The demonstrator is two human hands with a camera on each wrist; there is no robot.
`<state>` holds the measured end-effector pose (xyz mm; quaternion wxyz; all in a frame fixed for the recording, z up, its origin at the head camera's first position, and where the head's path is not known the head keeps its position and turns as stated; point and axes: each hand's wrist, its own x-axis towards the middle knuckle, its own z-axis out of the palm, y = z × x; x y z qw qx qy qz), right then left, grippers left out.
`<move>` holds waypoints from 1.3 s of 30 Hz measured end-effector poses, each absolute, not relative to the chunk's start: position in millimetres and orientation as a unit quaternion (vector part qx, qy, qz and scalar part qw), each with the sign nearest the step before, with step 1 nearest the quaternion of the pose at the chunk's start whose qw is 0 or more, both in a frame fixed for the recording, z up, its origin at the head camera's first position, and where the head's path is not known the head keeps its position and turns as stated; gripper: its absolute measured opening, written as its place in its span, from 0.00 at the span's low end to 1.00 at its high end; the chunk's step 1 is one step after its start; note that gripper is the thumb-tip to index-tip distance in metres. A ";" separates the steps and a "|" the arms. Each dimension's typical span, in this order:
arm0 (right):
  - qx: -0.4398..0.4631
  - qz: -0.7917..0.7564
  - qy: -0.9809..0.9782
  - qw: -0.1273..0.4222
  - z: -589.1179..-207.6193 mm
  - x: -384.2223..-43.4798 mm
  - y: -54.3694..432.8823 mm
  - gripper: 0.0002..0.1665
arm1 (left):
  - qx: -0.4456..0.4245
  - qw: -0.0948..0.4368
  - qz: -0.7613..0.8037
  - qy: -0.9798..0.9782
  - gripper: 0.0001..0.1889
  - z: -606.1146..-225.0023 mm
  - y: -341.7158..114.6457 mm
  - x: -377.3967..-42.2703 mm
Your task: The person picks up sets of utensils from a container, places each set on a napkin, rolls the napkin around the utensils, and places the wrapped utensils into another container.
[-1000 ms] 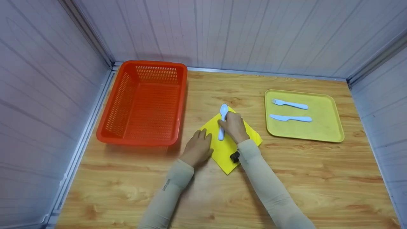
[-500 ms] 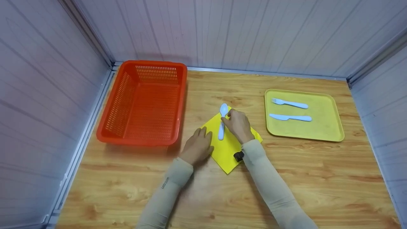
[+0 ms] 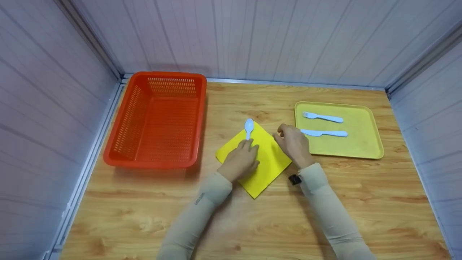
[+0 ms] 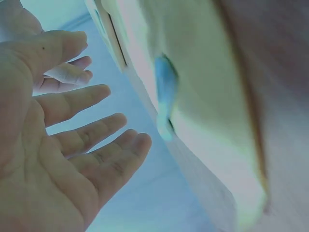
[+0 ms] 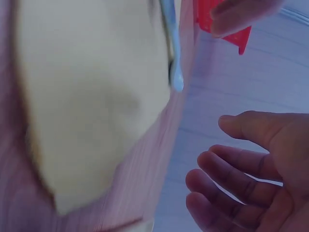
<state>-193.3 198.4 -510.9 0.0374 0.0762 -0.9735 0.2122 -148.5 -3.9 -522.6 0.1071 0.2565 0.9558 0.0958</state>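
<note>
Pale panelled walls (image 3: 231,43) enclose a wood-grain tabletop (image 3: 389,209). At its far left corner stands an orange-red perforated plastic basket (image 3: 151,164); toward the far right corner, a yellow serving tray (image 3: 361,144) carries a pale fork (image 3: 326,118) above a matching table knife (image 3: 328,133). Near the middle of the tabletop lies a square yellow napkin (image 3: 267,173), one corner pointing to the near edge and one to the far edge. A pale spoon (image 3: 249,126) rests on it, bowl just beside the far corner and crossing the napkin's margin, handle directed toward the near edge. The left hand (image 3: 240,160) is over the spoon handle, fingers extended and gripping nothing; the right hand (image 3: 294,142) is between the napkin's right corner and the tray, fingers loosely bent and likewise without a load. Handling, by judgement: the spoon appears to be plastic, light, stiff and smooth, so slippage is possible; pinch mid-handle. The napkin appears soft and limp; whether cloth or paper cannot be determined. Take it by a free corner, since lifting the middle would probably tip the spoon.
</note>
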 end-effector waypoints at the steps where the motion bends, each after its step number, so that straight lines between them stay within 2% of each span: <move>1: 0.080 0.209 -0.974 0.038 -511.2 -192.1 204.3 0.15 | 0.261 0.108 0.093 0.955 0.30 -521.9 1.8 -149.9; 10: 0.122 0.152 -0.977 0.084 -519.9 -200.3 271.0 0.12 | 0.326 0.116 0.082 0.935 0.32 -524.5 57.9 -156.0; 15: 0.127 0.136 -0.979 0.087 -531.6 -212.3 307.7 0.10 | 0.364 0.095 0.070 0.924 0.31 -529.4 84.5 -160.1; 21: 0.150 0.095 -0.980 0.086 -546.5 -225.9 343.5 0.09 | 0.375 0.111 0.060 0.918 0.31 -533.6 109.3 -166.6; 32: 0.153 0.062 -0.985 0.047 -550.3 -228.7 365.6 0.07 | 0.375 0.133 0.028 0.917 0.29 -540.2 130.5 -170.9; 39: 0.165 0.030 -0.984 0.052 -550.7 -228.9 370.5 0.06 | 0.380 0.133 0.024 0.915 0.29 -543.3 134.8 -170.7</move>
